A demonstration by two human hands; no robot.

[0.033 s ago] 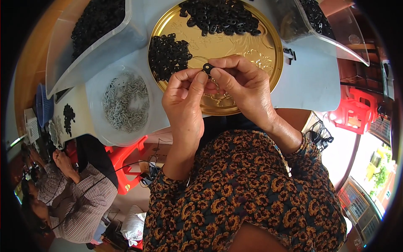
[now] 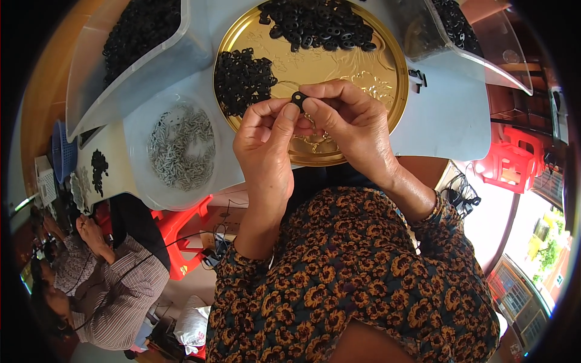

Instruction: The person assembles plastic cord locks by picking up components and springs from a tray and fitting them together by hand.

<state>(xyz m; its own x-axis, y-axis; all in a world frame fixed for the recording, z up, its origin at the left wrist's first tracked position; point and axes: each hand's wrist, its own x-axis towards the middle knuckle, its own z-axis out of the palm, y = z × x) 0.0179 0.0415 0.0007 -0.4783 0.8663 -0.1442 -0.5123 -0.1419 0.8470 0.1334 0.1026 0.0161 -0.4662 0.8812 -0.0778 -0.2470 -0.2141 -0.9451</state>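
item, black piece [image 2: 299,98]: small, rounded, a hole visible in its upper part. change since the earlier picture: i find next to none; the piece and both hands keep almost the same pose. i take this as the same fine fingertip work, paused or moving very little.

item, left hand [image 2: 266,148]: narrow pinch, thumb and forefinger at the left edge of the black piece; anything tucked behind the thumb i cannot tell.

item, right hand [image 2: 363,124]: narrow pinch, forefinger by the top of the piece, thumb at its right side.

position: the piece sits between the two sets of fingertips, raised toward me in front of the gold tray [image 2: 339,66].

on the tray: oval black parts [image 2: 324,24], heaped at the far edge; smaller black parts [image 2: 243,81], heaped on the left, just beyond the left hand.

beside the tray, left: clear bowl [image 2: 138,163] with silver pins [image 2: 181,151], apart from both hands.

beside the tray, right: a few loose black bits [image 2: 417,78] on the pale table [image 2: 448,127].
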